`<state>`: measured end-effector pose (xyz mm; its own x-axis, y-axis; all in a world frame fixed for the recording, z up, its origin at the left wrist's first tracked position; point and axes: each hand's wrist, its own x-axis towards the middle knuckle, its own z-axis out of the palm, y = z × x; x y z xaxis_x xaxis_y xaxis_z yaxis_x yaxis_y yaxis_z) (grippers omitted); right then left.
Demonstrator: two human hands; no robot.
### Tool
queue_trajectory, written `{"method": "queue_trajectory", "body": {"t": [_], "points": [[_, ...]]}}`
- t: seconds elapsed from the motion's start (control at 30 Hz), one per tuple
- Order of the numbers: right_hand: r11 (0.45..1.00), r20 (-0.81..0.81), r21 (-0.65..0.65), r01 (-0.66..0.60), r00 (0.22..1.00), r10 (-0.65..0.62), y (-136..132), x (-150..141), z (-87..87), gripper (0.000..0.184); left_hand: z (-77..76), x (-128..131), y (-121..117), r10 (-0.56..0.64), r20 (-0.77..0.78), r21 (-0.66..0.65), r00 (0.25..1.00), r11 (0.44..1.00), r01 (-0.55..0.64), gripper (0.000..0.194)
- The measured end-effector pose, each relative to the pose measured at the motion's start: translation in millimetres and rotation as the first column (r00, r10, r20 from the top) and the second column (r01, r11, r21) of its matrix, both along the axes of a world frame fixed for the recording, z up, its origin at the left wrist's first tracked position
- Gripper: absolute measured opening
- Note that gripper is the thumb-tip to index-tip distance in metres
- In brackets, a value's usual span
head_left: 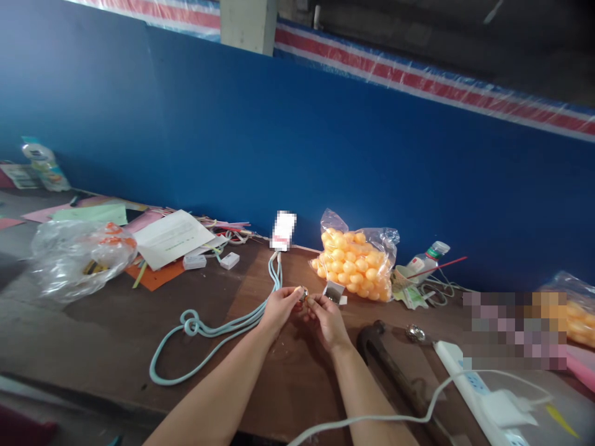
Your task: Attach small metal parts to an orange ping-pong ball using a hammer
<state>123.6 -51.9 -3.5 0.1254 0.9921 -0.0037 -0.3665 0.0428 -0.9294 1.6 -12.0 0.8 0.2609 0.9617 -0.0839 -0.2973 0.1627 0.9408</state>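
My left hand (283,303) and my right hand (329,321) meet near the middle of the head view, above the brown tabletop (288,396). Between them is a small shiny piece (304,293): the left thumb and fingers pinch it, and the right thumb and forefinger pinch at its edge on the other side. From here I cannot tell exactly what it is, as the fingertips cover much of it. Just beyond my right fingers sits a small box (334,292) with its top folded back. Behind that, a clear bag of orange balls (351,266) stands near the blue partition (302,142). A blurred white card (283,231) leans at the partition's foot, and a pale blue cord (276,272) runs from its lower end, passing behind my left hand and looping out over the table to the left. To the right of my right forearm I see a dark curved tool (388,359), a second shiny metal item (415,334) beside it, and a white power strip (449,353) with a charger plugged in. A white cable (372,419) crosses in front of that forearm. Farther left lie two small white cases (229,260), loose papers (174,238) and a crumpled plastic bag (65,260).
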Motion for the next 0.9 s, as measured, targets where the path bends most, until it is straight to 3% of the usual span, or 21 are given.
{"method": "queue_trajectory", "body": {"t": [0.57,0.9], "points": [[0.999,-0.059,-0.047,-0.012,0.998,0.010,-1.6,1.6,1.2,0.019,6.2,1.8,-3.4,0.036,-0.036,0.048,0.999,0.998,-0.034,0.041],[0.999,-0.144,-0.033,-0.024,0.989,0.019,-1.9,-0.1,2.9,0.017,4.1,2.5,-4.7,0.011,0.060,-0.048,0.998,0.999,-0.009,0.039]]}}
